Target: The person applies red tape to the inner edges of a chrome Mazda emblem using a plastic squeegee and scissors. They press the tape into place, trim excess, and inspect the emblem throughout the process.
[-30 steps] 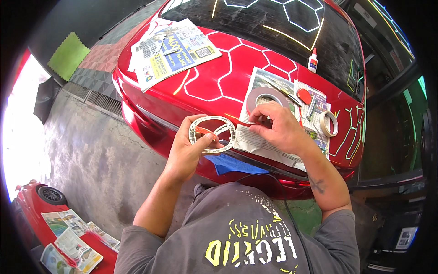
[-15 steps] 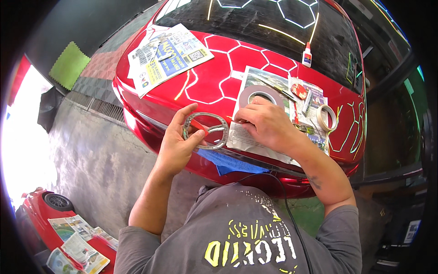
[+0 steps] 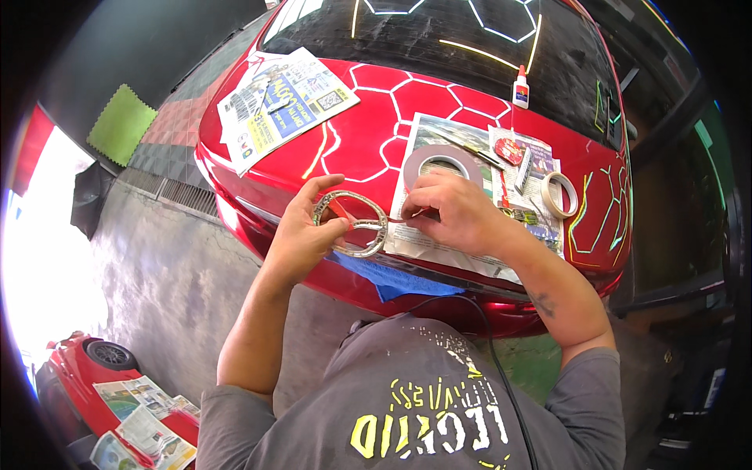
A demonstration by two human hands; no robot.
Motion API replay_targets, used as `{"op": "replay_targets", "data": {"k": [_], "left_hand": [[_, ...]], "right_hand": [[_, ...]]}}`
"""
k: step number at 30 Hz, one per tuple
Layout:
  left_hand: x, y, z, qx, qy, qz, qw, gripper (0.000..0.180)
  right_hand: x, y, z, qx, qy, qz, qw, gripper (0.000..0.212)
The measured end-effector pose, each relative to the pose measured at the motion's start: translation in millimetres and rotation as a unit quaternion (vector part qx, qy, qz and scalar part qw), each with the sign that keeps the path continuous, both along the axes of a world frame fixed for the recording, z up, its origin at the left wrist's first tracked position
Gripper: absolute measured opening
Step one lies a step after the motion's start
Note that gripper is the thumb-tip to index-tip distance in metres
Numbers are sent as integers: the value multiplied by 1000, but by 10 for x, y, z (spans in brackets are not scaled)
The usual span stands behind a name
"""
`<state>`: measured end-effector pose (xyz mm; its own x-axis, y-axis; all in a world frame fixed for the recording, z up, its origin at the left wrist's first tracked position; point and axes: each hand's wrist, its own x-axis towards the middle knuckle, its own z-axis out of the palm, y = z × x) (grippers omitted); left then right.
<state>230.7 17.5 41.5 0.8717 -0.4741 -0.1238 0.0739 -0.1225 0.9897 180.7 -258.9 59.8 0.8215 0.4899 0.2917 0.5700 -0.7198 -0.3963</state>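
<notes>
- Head view: left hand [image 3: 307, 233] grips the oval emblem [image 3: 368, 225], just left of the right hand [image 3: 448, 213].
- Right hand pinches a thin red strip [image 3: 399, 220] beside the emblem's right rim.

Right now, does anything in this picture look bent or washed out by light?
In the head view, the edges of the larger red car bow, fisheye-style, and the corners go black; the patch at far left is blown out to white; the silver oval ring reads fairly clearly.
</notes>
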Motion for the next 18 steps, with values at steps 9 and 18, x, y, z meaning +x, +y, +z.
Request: {"op": "replay_targets", "data": {"k": [9, 18], "left_hand": [[12, -152, 68, -49, -11, -24, 998, 59], [-37, -313, 90, -48, -18, -30, 998, 53]], "right_hand": [[-21, -41, 153, 216, 216, -60, 950, 14], [-26, -128, 16, 126, 66, 8, 990, 25]]}}
